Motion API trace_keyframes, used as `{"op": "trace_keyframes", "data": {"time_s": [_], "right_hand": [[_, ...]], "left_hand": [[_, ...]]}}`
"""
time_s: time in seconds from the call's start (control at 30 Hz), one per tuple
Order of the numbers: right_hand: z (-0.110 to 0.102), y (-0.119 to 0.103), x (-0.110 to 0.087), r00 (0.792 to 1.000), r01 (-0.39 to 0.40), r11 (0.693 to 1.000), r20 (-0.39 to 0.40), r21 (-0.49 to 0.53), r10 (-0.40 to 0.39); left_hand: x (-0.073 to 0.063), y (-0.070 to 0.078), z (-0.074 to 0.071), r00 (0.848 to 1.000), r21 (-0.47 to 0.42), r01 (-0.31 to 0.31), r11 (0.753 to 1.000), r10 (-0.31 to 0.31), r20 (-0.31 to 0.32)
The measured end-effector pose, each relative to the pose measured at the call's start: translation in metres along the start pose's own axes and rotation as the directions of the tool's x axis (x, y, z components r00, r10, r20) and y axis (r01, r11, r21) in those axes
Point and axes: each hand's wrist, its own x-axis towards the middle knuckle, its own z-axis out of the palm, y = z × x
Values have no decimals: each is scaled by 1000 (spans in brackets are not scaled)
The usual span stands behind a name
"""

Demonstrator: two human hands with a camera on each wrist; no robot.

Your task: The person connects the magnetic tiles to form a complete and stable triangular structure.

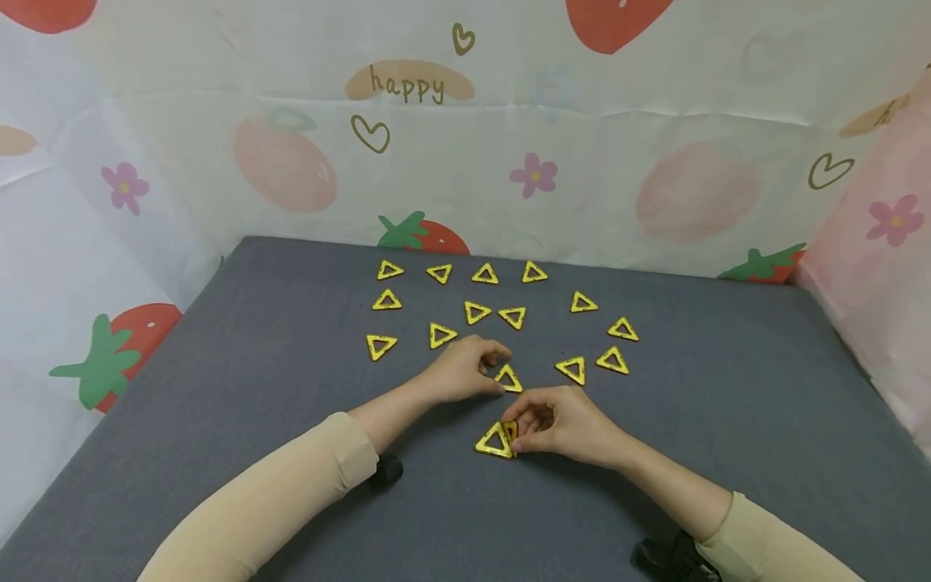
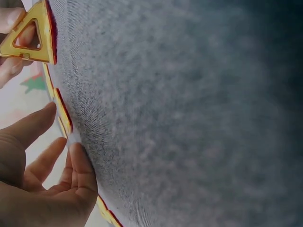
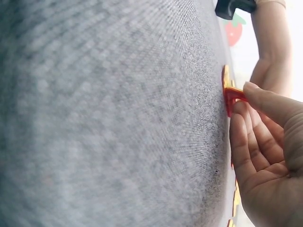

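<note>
A yellow triangular magnetic tile (image 1: 482, 444) with a cut-out middle lies flat near the front of the table. At its right edge my right hand (image 1: 563, 424) pinches a second triangular tile (image 1: 512, 428) between thumb and fingers, tilted up against the flat one. Red shows on the pinched tile (image 3: 235, 93) in the right wrist view. My left hand (image 1: 463, 370) hovers over the table just behind, thumb and fingers apart around another yellow triangular tile (image 1: 513, 383). Its thumb tip is right at that tile's lower left corner.
Several more yellow triangular tiles (image 1: 570, 369) lie scattered flat over the back half of the grey cloth-covered table (image 1: 291, 339). A printed curtain (image 1: 451, 153) with strawberries and flowers hangs behind and along the sides. A black wrist device (image 1: 676, 558) sits by the right sleeve.
</note>
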Motion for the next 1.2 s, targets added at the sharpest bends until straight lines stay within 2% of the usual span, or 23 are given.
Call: {"op": "trace_keyframes", "data": {"time_s": [0.23, 0.53, 0.93, 1.1, 1.2], "right_hand": [[0, 0, 1, 1000, -7, 1000, 2, -4, 7], [0, 1, 1, 1000, 3, 1000, 7, 1, -3], [-1, 1, 0, 1000, 1, 1000, -5, -6, -1], [-1, 1, -1, 1000, 20, 1000, -5, -5, -20], [0, 1, -1, 1000, 23, 1000, -9, -9, -23]], "left_hand": [[0, 0, 1, 1000, 24, -7, 1000, 6, 8], [-4, -4, 1, 1000, -11, -12, 1000, 12, -18], [-5, 0, -1, 995, -140, 69, 988, -79, -65], [-8, 1, -1, 991, -153, 95, 984, -108, -81], [-11, 1, -1, 992, -158, 91, 983, -104, -77]]}}
